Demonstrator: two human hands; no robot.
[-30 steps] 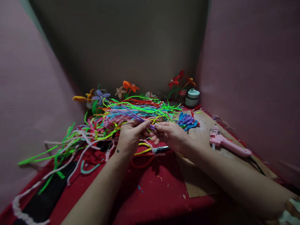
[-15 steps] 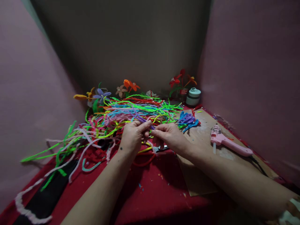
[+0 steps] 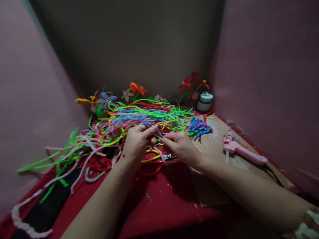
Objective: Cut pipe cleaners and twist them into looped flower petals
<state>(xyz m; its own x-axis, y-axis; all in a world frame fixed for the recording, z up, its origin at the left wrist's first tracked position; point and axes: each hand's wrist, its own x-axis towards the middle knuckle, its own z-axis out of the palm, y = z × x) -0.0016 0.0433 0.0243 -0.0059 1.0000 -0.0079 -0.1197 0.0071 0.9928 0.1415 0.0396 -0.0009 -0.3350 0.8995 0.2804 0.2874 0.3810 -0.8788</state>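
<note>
Between my two hands runs a purple pipe cleaner [image 3: 159, 134]. My left hand [image 3: 138, 141] pinches it between thumb and fingers, and part of it sticks out beyond toward the pile. My right hand [image 3: 178, 144] grips its near end with thumb and forefinger. Just past my hands spreads a big heap of pipe cleaners [image 3: 147, 113] in green, pink, blue, red and yellow. Below my fingers lie scissors [image 3: 151, 167] with red and yellow handles, their blades partly hidden by my right hand. A small bundle of purple and blue pipe cleaners [image 3: 199, 127] rests right of the heap.
A pink glue gun [image 3: 245, 152] lies on a brown board [image 3: 216, 159] at the right. Pipe-cleaner flowers [image 3: 107, 99] stand along the back, near a pale green jar [image 3: 205, 102]. A black strip [image 3: 47, 205] crosses the red cloth [image 3: 159, 212] at left.
My hands have drawn slightly apart, the left moving a little left, so more of the purple pipe cleaner and the scissors shows. The whole view has shifted slightly.
</note>
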